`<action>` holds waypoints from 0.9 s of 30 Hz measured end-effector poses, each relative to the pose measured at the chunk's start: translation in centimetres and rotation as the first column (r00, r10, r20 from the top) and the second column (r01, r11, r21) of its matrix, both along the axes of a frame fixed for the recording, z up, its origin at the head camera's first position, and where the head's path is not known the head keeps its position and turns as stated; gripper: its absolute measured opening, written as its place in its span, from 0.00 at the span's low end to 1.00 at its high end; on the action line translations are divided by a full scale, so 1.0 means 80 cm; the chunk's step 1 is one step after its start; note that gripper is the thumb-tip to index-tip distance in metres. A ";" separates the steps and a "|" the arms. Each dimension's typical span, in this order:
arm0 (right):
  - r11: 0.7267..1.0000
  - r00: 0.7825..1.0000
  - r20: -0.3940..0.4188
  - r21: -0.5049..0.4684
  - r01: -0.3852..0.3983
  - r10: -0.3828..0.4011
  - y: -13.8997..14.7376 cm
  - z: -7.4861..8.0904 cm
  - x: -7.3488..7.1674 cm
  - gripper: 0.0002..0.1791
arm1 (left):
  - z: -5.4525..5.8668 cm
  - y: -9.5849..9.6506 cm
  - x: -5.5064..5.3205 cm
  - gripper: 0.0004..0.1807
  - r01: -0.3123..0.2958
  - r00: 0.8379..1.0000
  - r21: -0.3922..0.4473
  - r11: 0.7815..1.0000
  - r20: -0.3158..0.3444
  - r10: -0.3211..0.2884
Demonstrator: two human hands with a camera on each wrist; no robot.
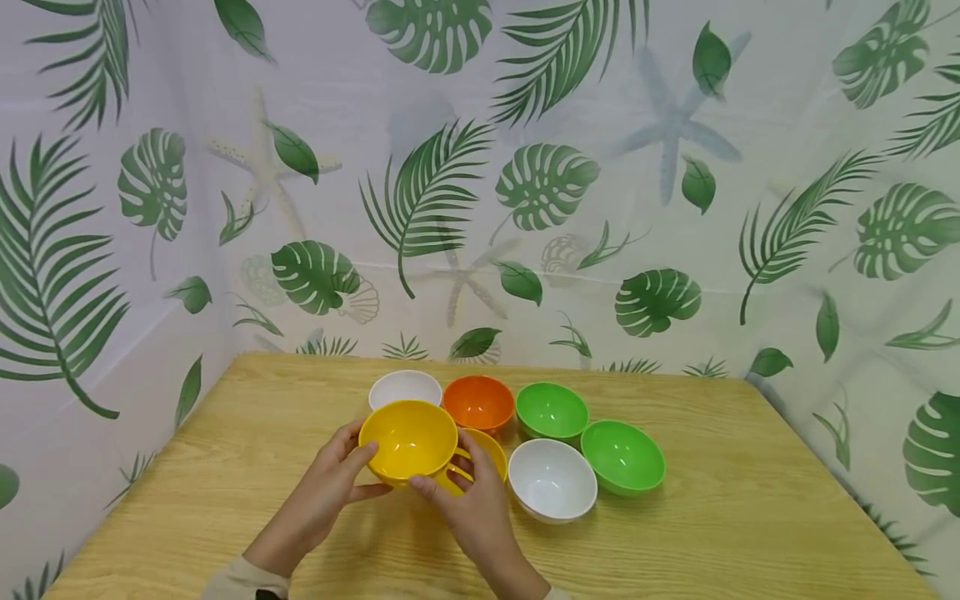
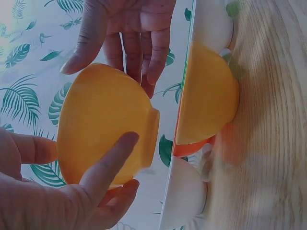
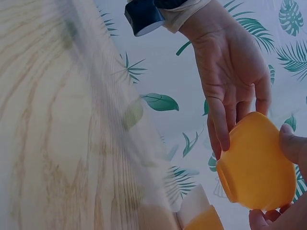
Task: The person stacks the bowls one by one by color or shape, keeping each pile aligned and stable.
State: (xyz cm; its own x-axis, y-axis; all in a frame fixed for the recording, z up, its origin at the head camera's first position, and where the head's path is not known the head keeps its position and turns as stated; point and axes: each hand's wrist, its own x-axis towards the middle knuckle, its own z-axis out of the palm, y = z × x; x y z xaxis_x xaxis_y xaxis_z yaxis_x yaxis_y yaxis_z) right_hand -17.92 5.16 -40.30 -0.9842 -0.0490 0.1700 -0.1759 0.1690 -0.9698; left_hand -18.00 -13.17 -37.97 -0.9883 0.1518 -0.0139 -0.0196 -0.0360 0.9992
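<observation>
Both hands hold a yellow bowl in front of the other bowls, its opening facing up toward the head camera. My left hand grips its left side, the thumb at the rim and the fingers underneath. On the opposite side my right hand has its thumb at the near rim and its fingers round the wall. In the left wrist view a left finger lies on the outer wall of this bowl, near the foot ring. A second yellow bowl sits behind the right fingers, partly hidden.
Behind the held bowl stand a white bowl and an orange bowl. To the right are two green bowls and another white bowl. All rest on a wood-grain table against a leaf-printed backdrop.
</observation>
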 end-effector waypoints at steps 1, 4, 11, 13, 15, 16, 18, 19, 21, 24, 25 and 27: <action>1.000 1.000 -0.009 0.011 0.006 -0.006 0.001 0.000 0.000 0.46 | 0.000 0.000 0.001 0.27 -0.003 1.000 0.001 1.000 -0.003 0.003; 1.000 1.000 -0.025 0.018 0.010 -0.009 0.002 -0.001 -0.002 0.44 | 0.001 0.000 0.002 0.27 -0.013 1.000 -0.003 1.000 -0.015 0.013; 1.000 0.999 -0.039 -0.008 -0.013 0.013 0.006 0.003 0.000 0.44 | 0.000 -0.005 0.002 0.34 -0.034 0.999 -0.055 0.998 -0.007 0.034; 0.999 0.998 -0.052 -0.025 -0.024 0.023 0.007 0.004 0.001 0.42 | 0.000 -0.008 0.003 0.35 0.000 1.000 -0.068 0.998 -0.013 0.000; 0.999 0.998 -0.062 -0.039 -0.031 0.028 0.008 0.004 0.002 0.41 | 0.000 -0.011 0.003 0.36 0.037 0.999 -0.073 0.997 -0.024 -0.039; 0.998 0.997 -0.067 -0.046 -0.033 0.030 0.009 0.004 0.002 0.41 | 0.001 -0.011 0.004 0.36 0.054 0.998 -0.075 0.996 -0.029 -0.056; 0.997 0.996 -0.078 -0.064 -0.039 0.034 0.012 0.003 0.001 0.41 | 0.001 -0.011 0.005 0.37 0.083 0.996 -0.094 0.992 -0.034 -0.087; 0.997 0.996 -0.083 -0.069 -0.040 0.034 0.014 0.003 0.000 0.41 | 0.001 -0.011 0.005 0.39 0.096 0.994 -0.102 0.990 -0.036 -0.100; 0.996 0.995 -0.091 -0.074 -0.040 0.033 0.019 0.004 -0.003 0.42 | 0.000 -0.009 0.005 0.42 0.124 0.991 -0.115 0.986 -0.040 -0.129; 0.997 0.995 -0.098 -0.070 -0.038 0.031 0.026 0.005 -0.006 0.41 | -0.001 -0.009 0.005 0.44 0.155 0.985 -0.123 0.980 -0.055 -0.162; 0.997 0.994 -0.103 -0.072 -0.042 0.035 0.028 0.006 -0.007 0.40 | -0.002 -0.009 0.004 0.44 0.159 0.984 -0.119 0.980 -0.062 -0.167; 0.996 0.993 -0.105 -0.066 -0.055 0.048 0.030 0.006 -0.007 0.38 | -0.003 -0.009 0.004 0.42 0.151 0.984 -0.118 0.981 -0.073 -0.160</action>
